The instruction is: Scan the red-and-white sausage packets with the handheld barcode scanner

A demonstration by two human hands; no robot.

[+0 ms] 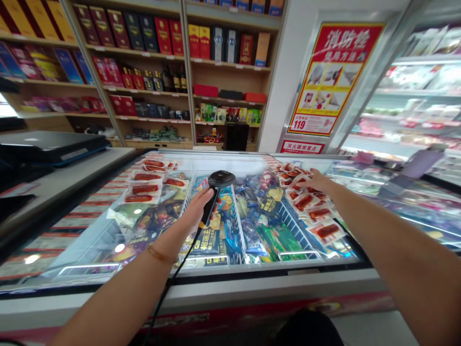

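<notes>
My left hand (pixel 200 205) is wrapped round the handle of a black barcode scanner (pixel 221 179), held above the middle of the freezer with its cord trailing down towards me. At the right, my right hand (pixel 317 182) reaches into a heap of clear-packed red sausages and has its fingers on a sausage packet (pixel 299 181); the fingertips are partly hidden. More sausage packets (pixel 319 213) overlap in a row below that hand. On the left side of the glass, other sausage packets (pixel 145 187) lie in a small group.
The glass-topped chest freezer (pixel 194 278) holds wire baskets of bagged frozen goods. A dark flat device (pixel 54 144) sits on the left counter. Behind stand shelves (pixel 144 50) of boxes and bottles, a red poster (pixel 327 79) and a lit display fridge (pixel 414 108).
</notes>
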